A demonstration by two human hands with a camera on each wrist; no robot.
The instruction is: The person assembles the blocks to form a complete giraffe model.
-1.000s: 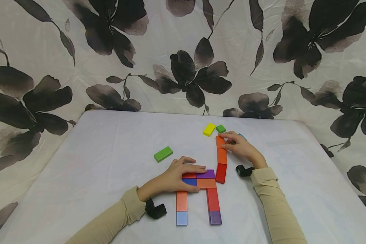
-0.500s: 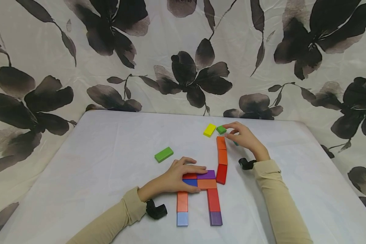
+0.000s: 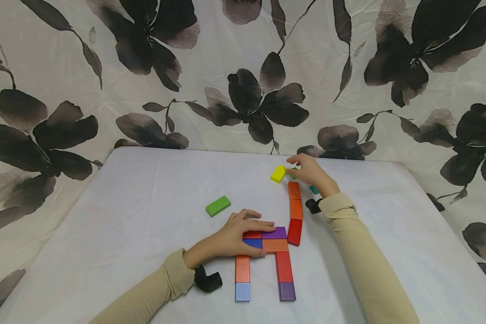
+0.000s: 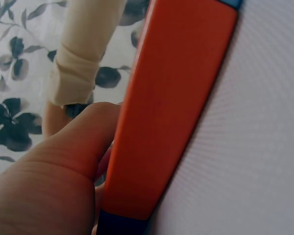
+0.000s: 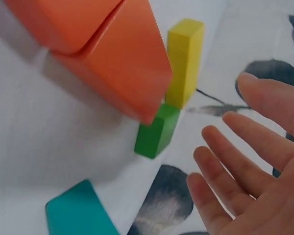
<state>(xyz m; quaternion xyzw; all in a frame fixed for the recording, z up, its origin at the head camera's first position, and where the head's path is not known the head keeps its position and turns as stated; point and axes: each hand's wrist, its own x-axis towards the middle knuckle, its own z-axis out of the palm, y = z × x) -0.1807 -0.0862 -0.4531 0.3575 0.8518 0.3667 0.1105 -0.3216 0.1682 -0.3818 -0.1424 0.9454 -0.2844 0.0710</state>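
Note:
In the head view my left hand (image 3: 228, 236) rests over a body of flat blocks, its index finger along the purple block (image 3: 276, 232) and its thumb by the blue block (image 3: 253, 243) and orange block (image 3: 275, 245). Two legs run down from it: a coral block (image 3: 242, 269) above a light blue one, and a red block (image 3: 284, 267) above a dark purple one. My right hand (image 3: 309, 174), fingers extended and holding nothing, hovers over the small green block (image 5: 158, 132). Beside that lies a yellow block (image 3: 278, 173).
A bent column of two orange blocks (image 3: 294, 198) and a red block (image 3: 294, 232) rises from the body's right corner. Near the right wrist lies a teal block (image 5: 78, 210). A longer green block (image 3: 218, 206) sits left of centre. Floral cloth (image 3: 243, 103) hangs behind the table.
My right hand has left the top orange block of the column and moved up and left, over the small green block toward the yellow one. My left hand has stayed put.

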